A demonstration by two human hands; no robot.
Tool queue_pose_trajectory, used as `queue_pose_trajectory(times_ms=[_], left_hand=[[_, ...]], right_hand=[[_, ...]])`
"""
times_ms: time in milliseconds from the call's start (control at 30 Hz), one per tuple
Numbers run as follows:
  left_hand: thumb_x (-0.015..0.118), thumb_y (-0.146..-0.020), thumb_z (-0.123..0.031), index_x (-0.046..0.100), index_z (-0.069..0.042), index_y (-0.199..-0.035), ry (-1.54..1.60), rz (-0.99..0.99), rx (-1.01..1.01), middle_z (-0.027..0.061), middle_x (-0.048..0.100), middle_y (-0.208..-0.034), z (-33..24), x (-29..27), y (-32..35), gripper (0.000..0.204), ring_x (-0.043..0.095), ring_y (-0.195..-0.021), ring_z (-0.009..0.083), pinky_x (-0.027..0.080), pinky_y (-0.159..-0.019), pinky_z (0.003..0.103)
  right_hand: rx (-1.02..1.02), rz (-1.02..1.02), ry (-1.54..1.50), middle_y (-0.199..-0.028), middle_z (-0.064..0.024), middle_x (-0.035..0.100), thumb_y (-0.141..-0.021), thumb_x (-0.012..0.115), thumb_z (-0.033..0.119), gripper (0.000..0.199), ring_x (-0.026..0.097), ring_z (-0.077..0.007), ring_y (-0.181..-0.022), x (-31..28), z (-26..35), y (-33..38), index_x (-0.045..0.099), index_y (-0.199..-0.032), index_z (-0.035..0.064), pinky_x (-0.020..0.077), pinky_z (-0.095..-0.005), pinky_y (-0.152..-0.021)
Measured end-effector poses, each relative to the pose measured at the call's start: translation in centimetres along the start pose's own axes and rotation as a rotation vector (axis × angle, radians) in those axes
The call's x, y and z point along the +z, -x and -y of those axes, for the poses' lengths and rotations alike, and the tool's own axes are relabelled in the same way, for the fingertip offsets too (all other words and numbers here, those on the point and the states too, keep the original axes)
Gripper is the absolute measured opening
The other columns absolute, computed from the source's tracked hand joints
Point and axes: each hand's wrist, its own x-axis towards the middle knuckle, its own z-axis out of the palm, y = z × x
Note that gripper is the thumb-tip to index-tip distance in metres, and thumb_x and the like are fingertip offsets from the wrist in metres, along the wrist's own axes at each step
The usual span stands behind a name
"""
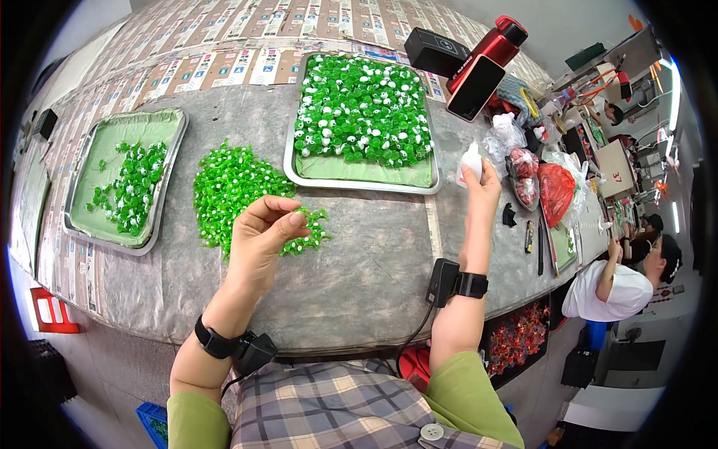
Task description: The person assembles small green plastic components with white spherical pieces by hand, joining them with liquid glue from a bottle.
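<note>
My right hand (482,183) is wrapped round a small white squeeze bottle (470,159), held upright near the big tray. My left hand (265,236) is closed in a pinch above a loose heap of small green and white plastic pieces (232,187). Anything between its fingertips blends with the green pieces behind and cannot be made out. Beyond my hands, a large metal tray (359,186) carries a dense layer of green pieces with white, eye-like balls. Another metal tray (90,202) on the left, lined with green, holds a smaller cluster of similar pieces.
A red bottle (502,41), a black box (436,51) and a phone (476,88) stand at the far right. Nearer lie a red plastic bag (556,193) and a black pen-like stick (541,247). A co-worker in a white shirt (609,290) sits along the table's right side.
</note>
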Motion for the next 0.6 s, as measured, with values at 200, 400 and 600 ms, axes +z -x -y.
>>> queue_pose_trajectory(times_ms=[200, 400, 600], left_hand=[[0.058, -0.075, -0.006, 0.052, -0.004, -0.086, 0.031, 0.001, -0.013, 0.0027, 0.056, -0.076, -0.2, 0.0, 0.0, 0.012, 0.055, -0.068, 0.0097, 0.049, -0.063, 0.024], [0.06, -0.075, -0.007, 0.054, -0.002, -0.085, 0.039, 0.008, -0.023, 0.0033, 0.057, -0.076, -0.1, -0.3, -0.1, 0.013, 0.055, -0.069, 0.0099, 0.049, -0.064, 0.025], [0.06, -0.075, -0.007, 0.054, -0.003, -0.086, 0.041, 0.01, -0.035, 0.0033, 0.057, -0.076, -0.1, -0.4, -0.2, 0.013, 0.055, -0.069, 0.0098, 0.048, -0.065, 0.025]], right_hand=[[0.032, -0.061, 0.006, -0.095, -0.011, 0.056, -0.071, 0.06, 0.005, 0.04, 0.053, -0.0165, -0.085, -2.3, -2.7, -0.9, 0.041, -0.105, -0.0051, 0.0416, -0.0283, -0.075], [-0.484, -0.348, 0.679, -0.088, -0.0115, 0.053, -0.068, 0.063, 0.013, 0.033, 0.049, -0.0264, -0.083, 0.8, 4.7, 1.1, 0.048, -0.096, 0.002, 0.0383, -0.0357, -0.072], [-0.446, 0.262, 0.609, -0.08, -0.0079, 0.054, -0.067, 0.062, 0.008, 0.026, 0.051, -0.0232, -0.074, 6.8, 3.9, 0.8, 0.048, -0.088, 0.0053, 0.0415, -0.0339, -0.063]])
